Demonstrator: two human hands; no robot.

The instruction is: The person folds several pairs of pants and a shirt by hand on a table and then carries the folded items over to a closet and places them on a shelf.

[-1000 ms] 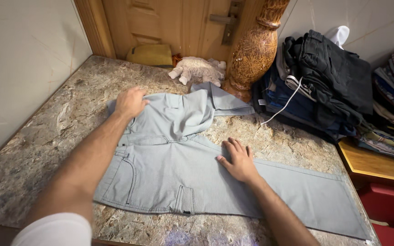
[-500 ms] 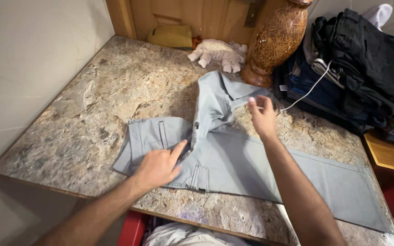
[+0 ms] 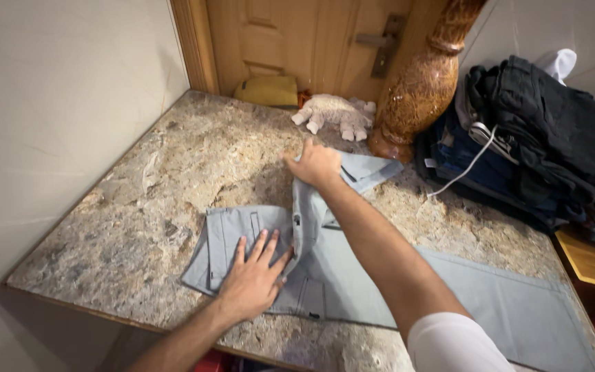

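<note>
Diff vs half a second back: right hand point(image 3: 319, 164) was hovering open above the pale grey trousers point(image 3: 352, 265); now it's down on the far leg end, fingers closed on the fabric, pulling a raised ridge of cloth up from the waist area. Left hand point(image 3: 253, 277) was pointing with one finger at the waistband; now it lies flat, fingers spread apart, pressing the folded waist section near the front edge of the table point(image 3: 173, 165). Not gripping anything, just pinning. Camera has also shifted a bit: door and wall show more now.

Trousers position: waist part folded at front-centre of the table under the left hand, one leg running flat out to the right toward the table's corner, other leg bent back toward the vase base.

Surface: mottled brown-grey stone slab, matte, with a wooden edge along the front. Sits in a corner.

Room:
- Pale tiled wall point(image 3: 56, 117) on the left.
- Wooden door point(image 3: 297, 41) with a metal handle point(image 3: 380, 48) behind the table.
- Yellow pouch point(image 3: 267, 90) against the door's foot.
- Small cream plush toy point(image 3: 335, 114) just beside it, lying on its side.
- Tall carved brown vase point(image 3: 421, 83) standing upright, right of the toy.
- Pile of dark clothes point(image 3: 538, 138) at right, white cord point(image 3: 463, 169) trailing off it onto the slab.
</note>
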